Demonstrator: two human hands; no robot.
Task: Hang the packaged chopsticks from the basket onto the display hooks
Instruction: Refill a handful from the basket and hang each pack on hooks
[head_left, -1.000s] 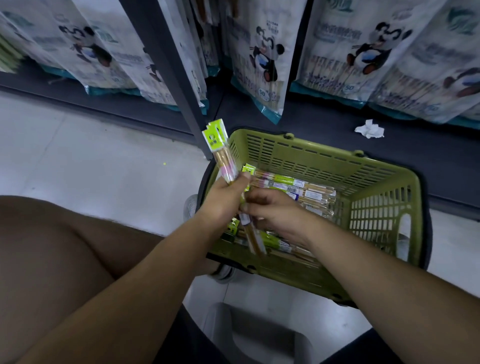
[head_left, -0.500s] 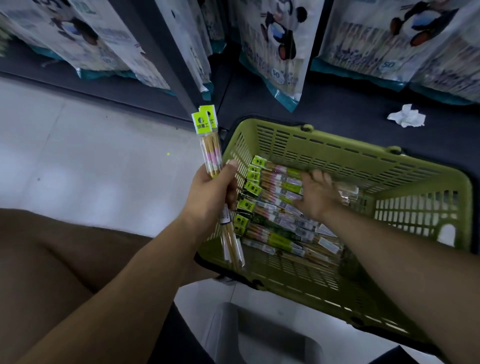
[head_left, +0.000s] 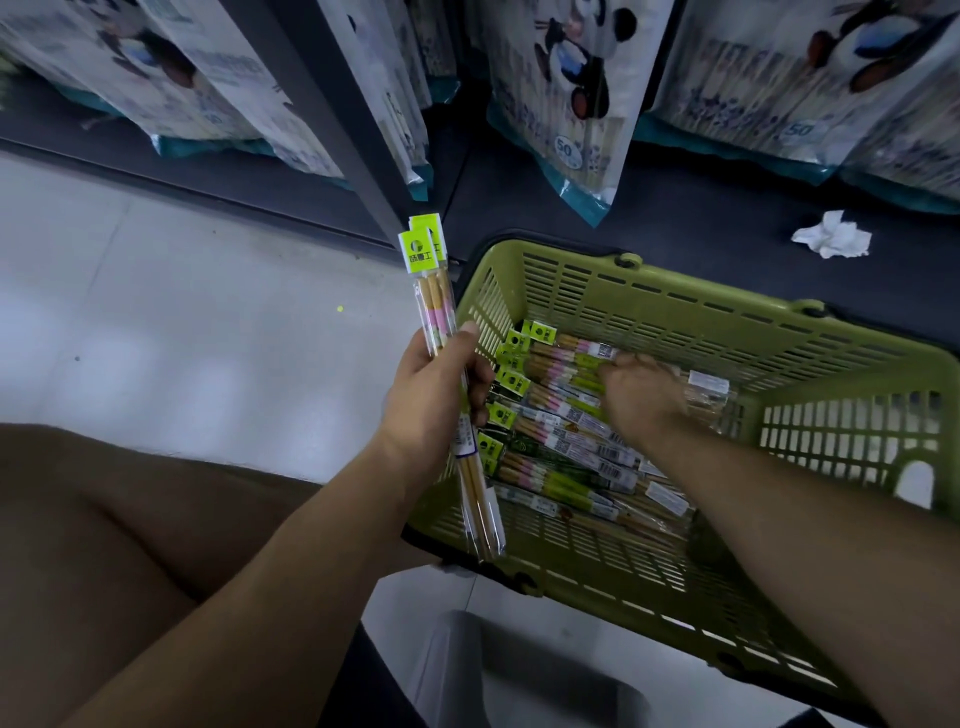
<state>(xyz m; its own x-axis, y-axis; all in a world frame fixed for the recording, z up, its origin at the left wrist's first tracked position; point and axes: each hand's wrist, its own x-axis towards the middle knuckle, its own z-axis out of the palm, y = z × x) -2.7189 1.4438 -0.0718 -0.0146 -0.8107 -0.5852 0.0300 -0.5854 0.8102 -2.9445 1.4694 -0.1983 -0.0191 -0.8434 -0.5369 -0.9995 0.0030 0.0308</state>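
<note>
My left hand grips a small bundle of packaged chopsticks, held upright just left of the green basket; their yellow-green header cards point up. Inside the basket lie several more chopstick packs in clear sleeves with yellow-green headers. My right hand is down in the basket with fingers curled onto the upper packs; whether it has hold of one is hidden by the hand itself.
The basket stands on the pale floor against a dark low shelf. Large panda-printed bags hang above it. A crumpled white tissue lies on the shelf. A grey upright rises by the held bundle. My knee is at lower left.
My right hand left the bundle and went right into the basket, onto the upper packs. My left hand kept its bundle and lifted it slightly. The view shifted down-left.
</note>
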